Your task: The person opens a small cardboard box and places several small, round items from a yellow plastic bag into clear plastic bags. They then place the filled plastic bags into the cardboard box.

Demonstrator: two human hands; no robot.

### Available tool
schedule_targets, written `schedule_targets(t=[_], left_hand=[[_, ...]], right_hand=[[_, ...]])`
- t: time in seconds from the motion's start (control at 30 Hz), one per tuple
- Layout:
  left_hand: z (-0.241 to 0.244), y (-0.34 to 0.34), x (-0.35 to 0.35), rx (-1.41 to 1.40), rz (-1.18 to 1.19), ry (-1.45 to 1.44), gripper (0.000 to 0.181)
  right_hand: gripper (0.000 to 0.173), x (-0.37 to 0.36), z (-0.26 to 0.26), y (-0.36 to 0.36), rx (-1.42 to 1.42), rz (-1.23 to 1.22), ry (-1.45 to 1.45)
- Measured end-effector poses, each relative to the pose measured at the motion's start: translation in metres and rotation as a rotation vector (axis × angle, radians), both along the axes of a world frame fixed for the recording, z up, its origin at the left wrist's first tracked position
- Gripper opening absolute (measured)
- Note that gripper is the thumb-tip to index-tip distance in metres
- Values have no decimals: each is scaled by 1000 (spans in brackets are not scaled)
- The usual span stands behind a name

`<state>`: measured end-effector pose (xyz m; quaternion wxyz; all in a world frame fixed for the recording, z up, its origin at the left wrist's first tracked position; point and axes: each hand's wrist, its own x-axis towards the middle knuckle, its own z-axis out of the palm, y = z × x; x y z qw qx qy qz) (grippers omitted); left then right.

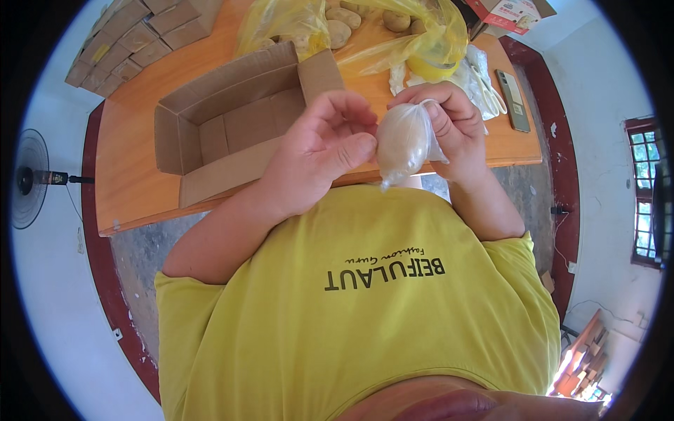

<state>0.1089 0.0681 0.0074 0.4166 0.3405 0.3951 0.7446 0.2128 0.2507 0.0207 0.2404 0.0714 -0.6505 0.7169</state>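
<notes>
A clear plastic bag [404, 139] wraps a pale, rounded thing that looks like a potato. My right hand [453, 123] pinches the bag's gathered top between thumb and fingers, holding it above the table's near edge. On the other side, my left hand [329, 139] has its fingers curled and its thumb apart from them. Its fingertips are right beside the bag; whether they touch it I cannot tell. Behind my left hand stands an open cardboard box [253, 123], flaps folded outward.
Yellow plastic bags [284, 21] with several potatoes [343, 20] lie at the back of the wooden table [134, 142]. Small cardboard boxes [134, 39] are stacked at the far left. At right are white-handled scissors [487, 92], a smartphone [512, 100] and a red-and-white box [508, 16].
</notes>
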Motion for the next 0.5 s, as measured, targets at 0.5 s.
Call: schedule_targets(t=[0.5], left_hand=[[1,2,1,-50,-220,-324,69]], right_hand=[[18,-1,-12,-1,-122,65,57]])
